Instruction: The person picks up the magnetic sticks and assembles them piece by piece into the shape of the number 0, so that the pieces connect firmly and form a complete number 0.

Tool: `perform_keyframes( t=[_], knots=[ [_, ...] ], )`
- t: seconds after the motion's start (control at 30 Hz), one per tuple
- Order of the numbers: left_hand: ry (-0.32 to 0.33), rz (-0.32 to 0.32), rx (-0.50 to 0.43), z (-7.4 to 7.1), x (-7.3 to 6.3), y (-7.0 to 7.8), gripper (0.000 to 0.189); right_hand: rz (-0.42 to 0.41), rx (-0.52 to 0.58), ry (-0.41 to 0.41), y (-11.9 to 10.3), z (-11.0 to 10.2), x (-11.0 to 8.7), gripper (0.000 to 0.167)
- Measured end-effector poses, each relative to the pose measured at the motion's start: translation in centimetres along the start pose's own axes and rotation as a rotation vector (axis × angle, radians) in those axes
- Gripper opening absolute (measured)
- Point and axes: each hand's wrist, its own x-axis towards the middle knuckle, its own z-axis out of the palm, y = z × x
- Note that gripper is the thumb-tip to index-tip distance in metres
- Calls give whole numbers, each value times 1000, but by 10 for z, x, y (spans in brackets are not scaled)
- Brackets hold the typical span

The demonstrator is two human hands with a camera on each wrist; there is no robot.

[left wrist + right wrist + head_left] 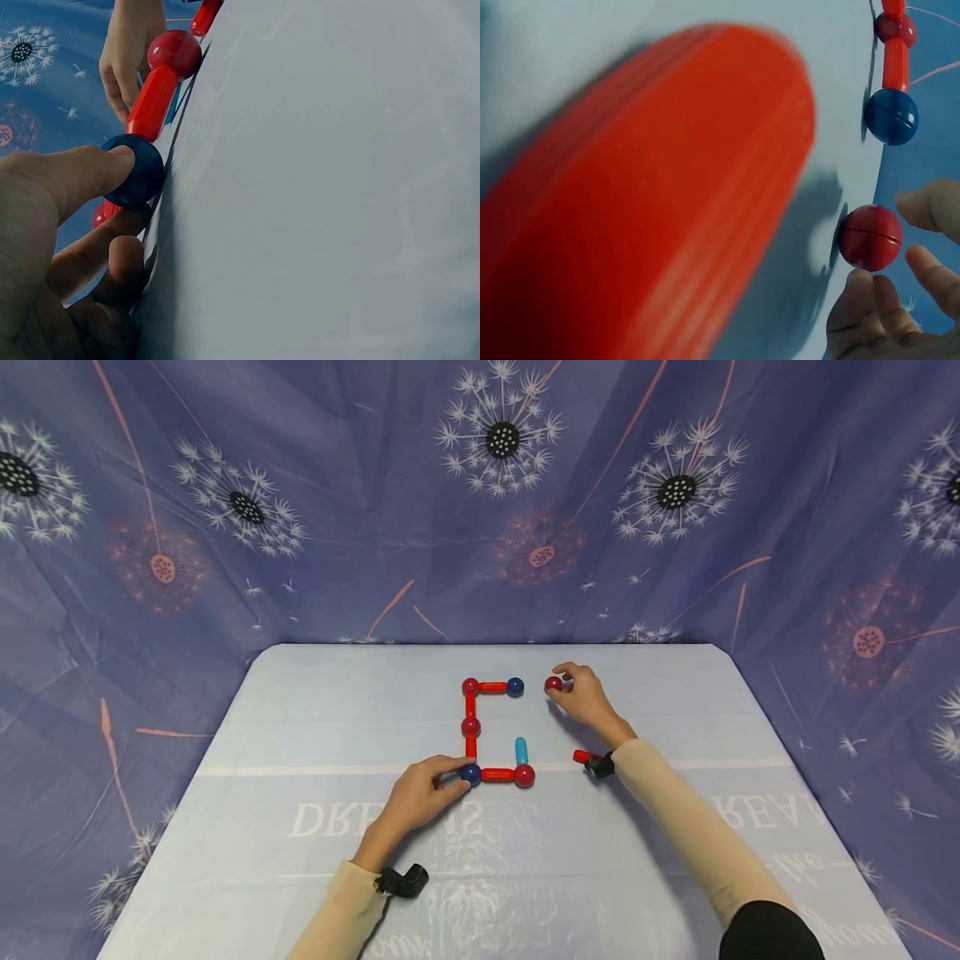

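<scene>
On the table, red rods and red and blue balls are joined into a bracket-shaped figure. My left hand [418, 793] pinches the blue ball [472, 775] at its lower left corner; the left wrist view shows the thumb on that ball [135, 172]. From this corner a red rod [497, 775] runs to a red ball [524, 776], where a light blue rod [521, 750] points away. Beyond the figure's upper blue ball [515, 687], my right hand [588, 697] has its fingers spread around a loose red ball [870, 238], with a gap at the thumb.
A loose red rod [584, 757] lies under my right wrist and looms large in the right wrist view. The table [337, 710] has a pale cover with printed lettering. Behind it hangs a blue curtain [360, 527] with dandelion prints.
</scene>
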Motion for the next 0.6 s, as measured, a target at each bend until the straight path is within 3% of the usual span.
perform_keyframes(
  t=[0.37, 0.6],
  knots=[
    [4, 10, 5, 0, 1, -1, 36, 94, 12, -27, 4, 2, 2, 43],
    [5, -2, 6, 0, 0, 0, 36, 108, 31, -48, 4, 6, -1, 39]
  ],
)
